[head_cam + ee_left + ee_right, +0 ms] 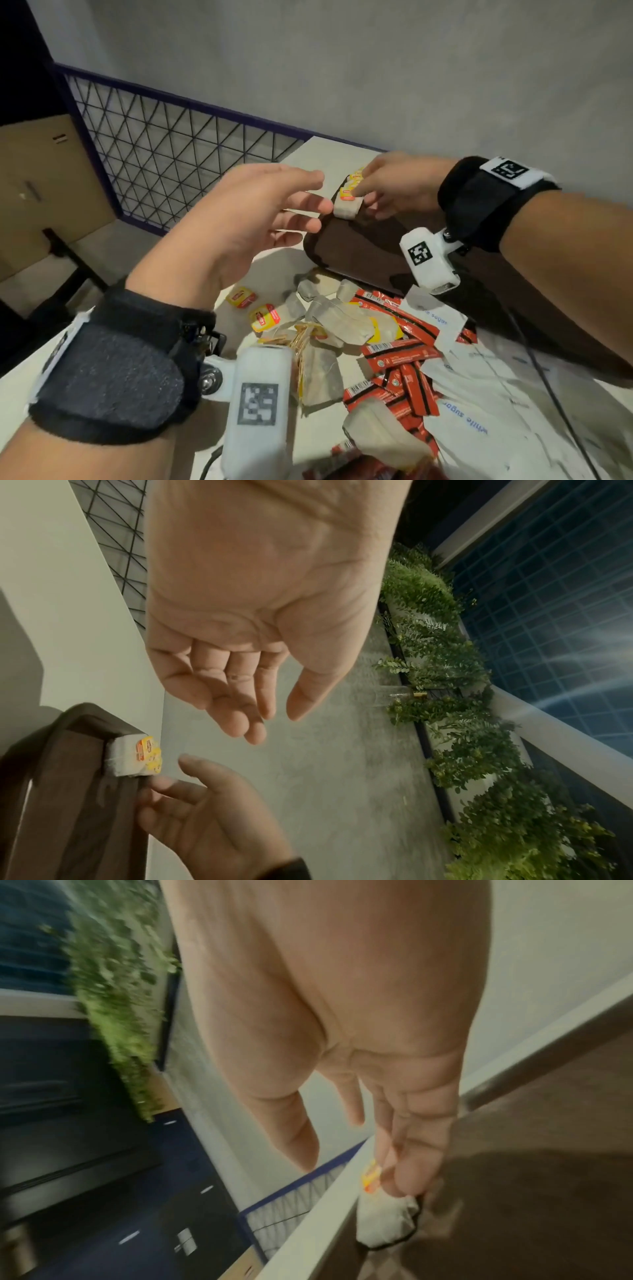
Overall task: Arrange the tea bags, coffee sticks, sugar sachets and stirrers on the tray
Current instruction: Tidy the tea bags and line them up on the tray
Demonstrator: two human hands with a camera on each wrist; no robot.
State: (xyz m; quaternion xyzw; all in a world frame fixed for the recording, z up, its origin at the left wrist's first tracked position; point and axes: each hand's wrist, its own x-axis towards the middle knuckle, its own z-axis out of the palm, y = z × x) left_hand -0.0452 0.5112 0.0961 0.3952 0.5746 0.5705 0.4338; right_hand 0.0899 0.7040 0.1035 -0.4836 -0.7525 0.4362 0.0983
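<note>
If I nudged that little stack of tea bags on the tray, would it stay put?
Probably not. The stack of tea bags sits at the corner of the brown tray, with the right hand touching its top, so it likely topples or fans out. The bags look thin, soft and light, so they should slide easily and flop when lifted.

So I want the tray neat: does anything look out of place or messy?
Yes. Only a small stack of tea bags sits in the far corner of the brown tray. Loose tea bags, red coffee sticks and white sugar sachets lie jumbled and overlapping on the table.
</note>
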